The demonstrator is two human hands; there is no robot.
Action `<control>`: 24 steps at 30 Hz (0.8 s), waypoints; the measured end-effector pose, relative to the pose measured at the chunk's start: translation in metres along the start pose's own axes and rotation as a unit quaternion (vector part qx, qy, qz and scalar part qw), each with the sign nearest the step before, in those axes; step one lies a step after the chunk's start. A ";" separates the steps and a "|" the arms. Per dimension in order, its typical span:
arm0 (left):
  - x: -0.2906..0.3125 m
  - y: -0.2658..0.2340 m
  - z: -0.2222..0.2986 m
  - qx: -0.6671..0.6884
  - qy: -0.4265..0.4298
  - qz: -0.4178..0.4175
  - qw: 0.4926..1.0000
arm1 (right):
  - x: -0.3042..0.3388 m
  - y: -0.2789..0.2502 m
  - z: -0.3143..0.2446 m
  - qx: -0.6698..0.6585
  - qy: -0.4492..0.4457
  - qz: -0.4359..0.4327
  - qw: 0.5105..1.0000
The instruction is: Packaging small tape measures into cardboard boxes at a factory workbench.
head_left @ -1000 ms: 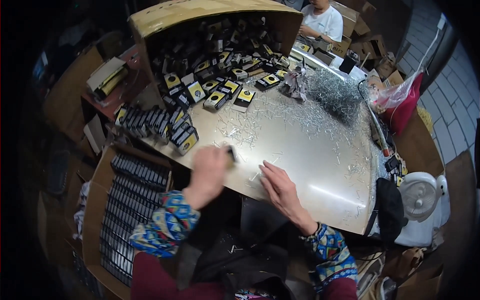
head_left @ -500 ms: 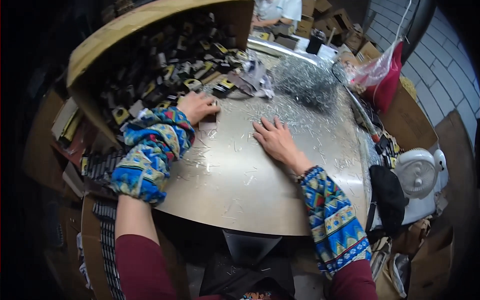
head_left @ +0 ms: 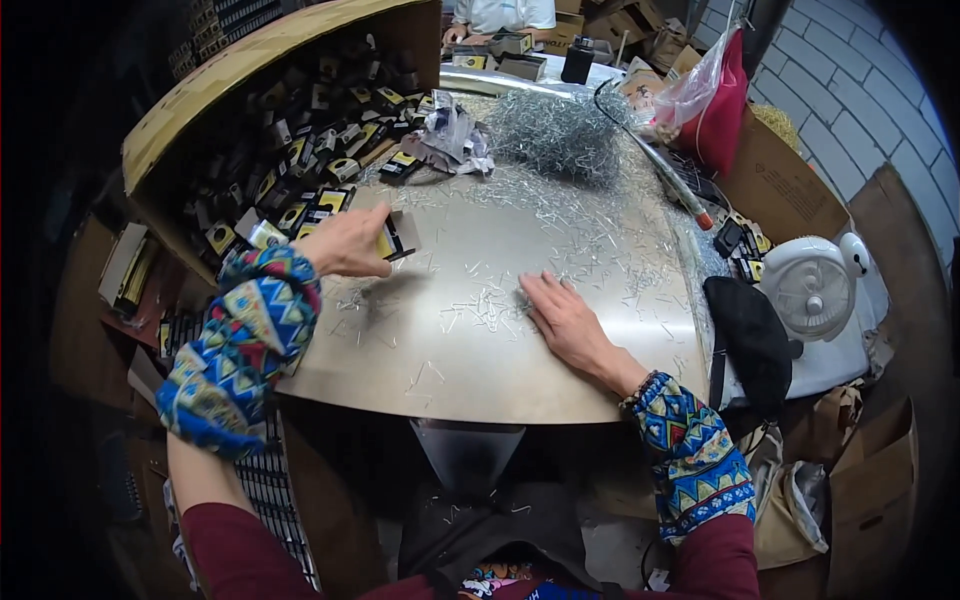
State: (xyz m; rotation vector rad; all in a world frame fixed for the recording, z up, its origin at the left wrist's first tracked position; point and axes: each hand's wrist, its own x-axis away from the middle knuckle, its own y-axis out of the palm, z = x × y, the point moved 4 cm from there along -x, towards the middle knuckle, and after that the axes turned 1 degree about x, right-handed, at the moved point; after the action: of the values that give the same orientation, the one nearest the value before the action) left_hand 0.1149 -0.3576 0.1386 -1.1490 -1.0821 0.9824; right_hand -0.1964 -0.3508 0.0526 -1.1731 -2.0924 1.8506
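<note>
My left hand (head_left: 345,243) is closed round a small black-and-yellow carton (head_left: 402,240) with a pale flap standing open, held just above the left part of the metal tabletop (head_left: 480,385). My right hand (head_left: 568,322) lies flat on the sheet, fingers stretched out together, holding nothing. Beside its fingertips is a loose cluster of small bent wire pieces (head_left: 486,308). Farther back rises a tangled heap of the same silvery wire pieces (head_left: 560,138), with more strewn around it.
A big cardboard box (head_left: 150,140) full of small black-and-yellow cartons (head_left: 340,168) lies on its side at left. Crumpled paper (head_left: 452,140) sits by its mouth. On the right are a white fan (head_left: 812,285), a black cloth (head_left: 748,340) and a red bag (head_left: 718,110). A person (head_left: 505,14) sits beyond.
My left hand has lifted off the tabletop with the carton and turned it, showing its open flap. My right hand has slid nearer, and wire pieces now lie gathered beside it. The view has shifted.
</note>
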 end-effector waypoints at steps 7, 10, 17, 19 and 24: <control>0.150 0.059 0.048 0.582 -0.120 0.122 0.795 | 0.009 0.004 -0.016 -0.194 0.046 -0.058 0.978; 0.204 0.116 0.071 0.753 -0.268 0.165 0.578 | -0.003 0.009 -0.024 -0.140 0.047 -0.062 0.987; 0.273 0.284 0.128 0.757 -0.379 0.034 0.531 | -0.022 0.058 -0.094 -0.010 -0.037 -0.073 0.997; 0.266 0.294 0.154 0.749 -0.318 0.030 0.581 | -0.007 0.060 -0.117 -0.005 -0.028 -0.057 0.998; 0.252 0.294 0.198 0.819 -0.279 -0.028 0.501 | 0.038 0.040 -0.160 -0.038 -0.023 -0.091 0.995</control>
State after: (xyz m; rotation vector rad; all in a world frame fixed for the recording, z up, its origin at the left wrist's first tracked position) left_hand -0.0398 -0.0305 -0.1020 0.8701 -0.1579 1.6680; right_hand -0.1165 -0.2016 0.0419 -0.9281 -2.2296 1.7469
